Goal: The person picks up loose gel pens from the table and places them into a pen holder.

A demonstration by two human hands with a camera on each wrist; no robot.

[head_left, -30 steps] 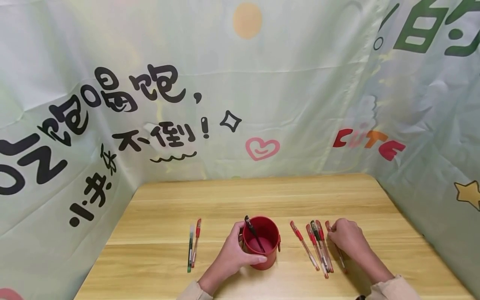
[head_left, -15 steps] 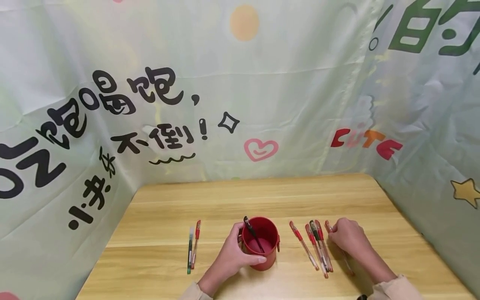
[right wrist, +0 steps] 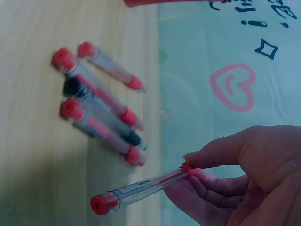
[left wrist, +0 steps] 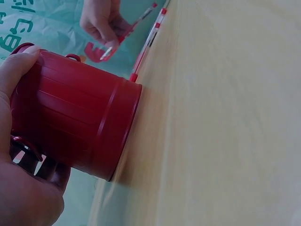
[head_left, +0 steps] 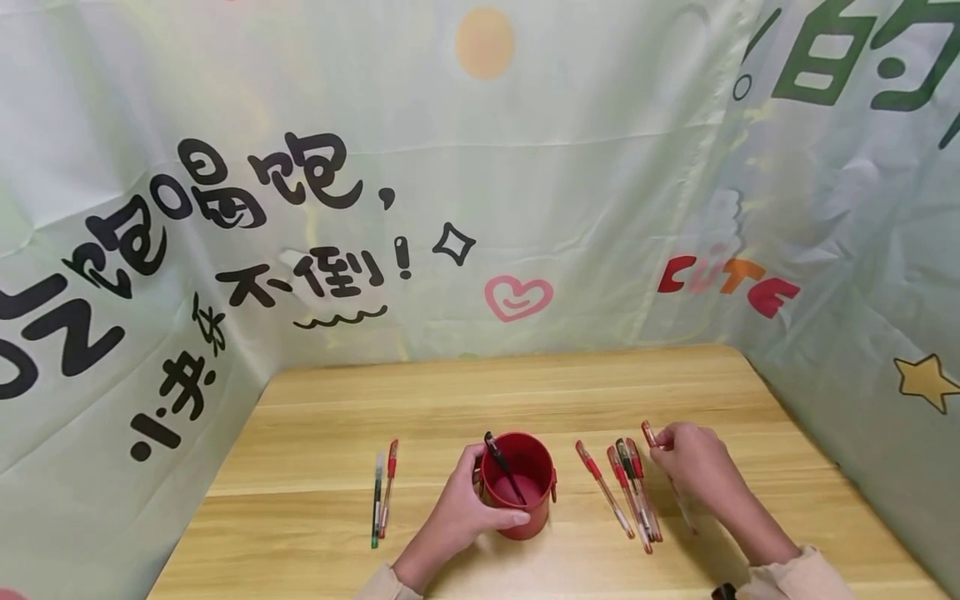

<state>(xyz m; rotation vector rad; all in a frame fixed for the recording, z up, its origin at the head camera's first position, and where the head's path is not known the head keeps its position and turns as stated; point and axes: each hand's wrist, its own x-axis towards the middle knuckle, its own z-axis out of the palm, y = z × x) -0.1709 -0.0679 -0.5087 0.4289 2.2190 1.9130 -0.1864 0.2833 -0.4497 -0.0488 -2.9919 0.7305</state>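
My left hand (head_left: 468, 508) grips a red bucket-shaped pen holder (head_left: 535, 521) by its side, thumb across the front near the rim. Inside the holder leans a black pen (head_left: 505, 468), its cap above the rim. At the right, my right hand (head_left: 697, 462) pinches a red gel pen (right wrist: 150, 186) near its red grip; the right wrist view shows its clear barrel tilted up off the table. Just left of that hand lie several pens side by side, among them a black pen (head_left: 629, 467) between red ones. A single red pen (head_left: 603, 487) lies closer to the holder.
On the left of the wooden table (head_left: 315, 433) lie a green-ended pen (head_left: 377, 504) and a red pen (head_left: 388, 487) side by side. A printed cloth (head_left: 420, 100) hangs behind the table and along both sides.
My right hand has lifted the red pen from the table, raising it slightly away from the other pens. The left hand keeps its grip on the holder.
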